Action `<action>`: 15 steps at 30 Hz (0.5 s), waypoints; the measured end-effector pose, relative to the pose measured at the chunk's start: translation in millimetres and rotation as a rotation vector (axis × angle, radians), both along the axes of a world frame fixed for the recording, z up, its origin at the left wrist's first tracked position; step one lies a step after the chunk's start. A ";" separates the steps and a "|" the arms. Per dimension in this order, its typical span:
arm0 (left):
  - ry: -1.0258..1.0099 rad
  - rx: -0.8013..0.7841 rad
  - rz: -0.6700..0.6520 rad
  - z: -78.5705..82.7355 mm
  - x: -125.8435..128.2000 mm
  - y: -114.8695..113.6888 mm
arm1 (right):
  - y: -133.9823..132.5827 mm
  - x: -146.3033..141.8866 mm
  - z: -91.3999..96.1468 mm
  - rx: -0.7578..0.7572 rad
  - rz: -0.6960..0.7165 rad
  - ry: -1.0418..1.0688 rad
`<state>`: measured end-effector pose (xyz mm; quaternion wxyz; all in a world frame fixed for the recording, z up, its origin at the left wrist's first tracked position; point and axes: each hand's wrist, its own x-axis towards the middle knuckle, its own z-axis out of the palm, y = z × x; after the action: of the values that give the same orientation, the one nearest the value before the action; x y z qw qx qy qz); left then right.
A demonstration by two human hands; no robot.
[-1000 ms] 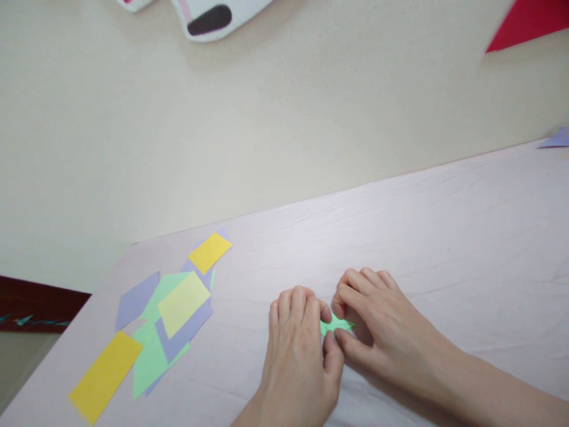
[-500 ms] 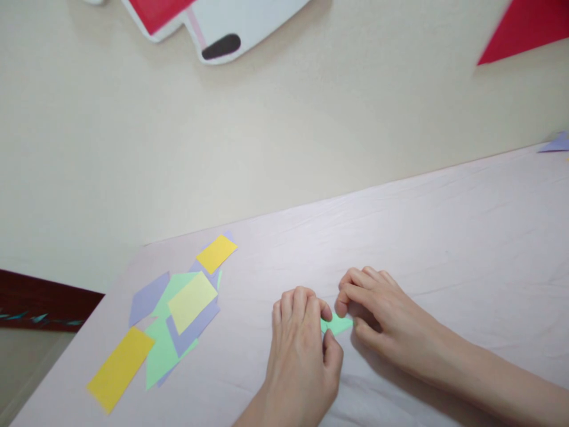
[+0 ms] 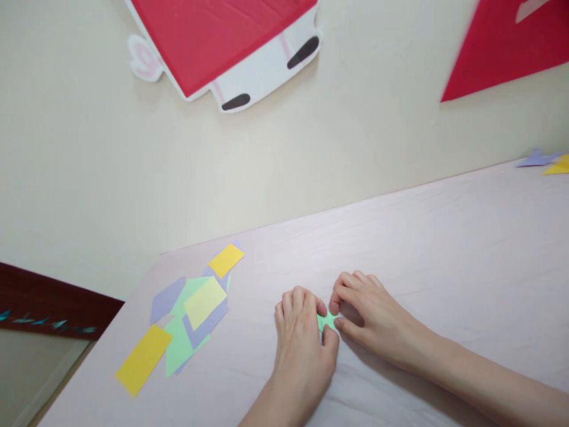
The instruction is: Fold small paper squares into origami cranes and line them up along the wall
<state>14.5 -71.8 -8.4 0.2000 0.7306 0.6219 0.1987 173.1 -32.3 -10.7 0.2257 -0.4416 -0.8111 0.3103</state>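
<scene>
A small folded piece of green paper (image 3: 328, 321) lies on the pale tabletop, between my two hands. My left hand (image 3: 304, 335) grips its left part with thumb and curled fingers, which cover much of it. From the other side, my right hand (image 3: 373, 314) pinches the paper's right end between thumb and index finger. The other fingers of that hand are curled above the table. How the paper is folded under the fingers I cannot make out.
Left on the table (image 3: 275, 255) lies a loose pile of yellow, green and purple paper sheets (image 3: 205, 302). Folded purple paper (image 3: 536, 158) and yellow paper (image 3: 559, 166) are at the far right edge. Red-and-white cutouts (image 3: 231, 41) hang on the wall behind.
My right hand has moved left and closed its thumb and index finger on the green paper's right end. The camera view has shifted, showing more of the wall cutouts.
</scene>
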 end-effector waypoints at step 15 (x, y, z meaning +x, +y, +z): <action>-0.178 0.042 -0.178 1.8 -29.5 -6.6 | -0.4 4.6 2.0 0.037 0.038 0.025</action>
<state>-15.0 -78.4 -6.6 0.2559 0.7666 0.5299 0.2570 177.7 -32.7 -8.8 0.2379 -0.4180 -0.8220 0.3049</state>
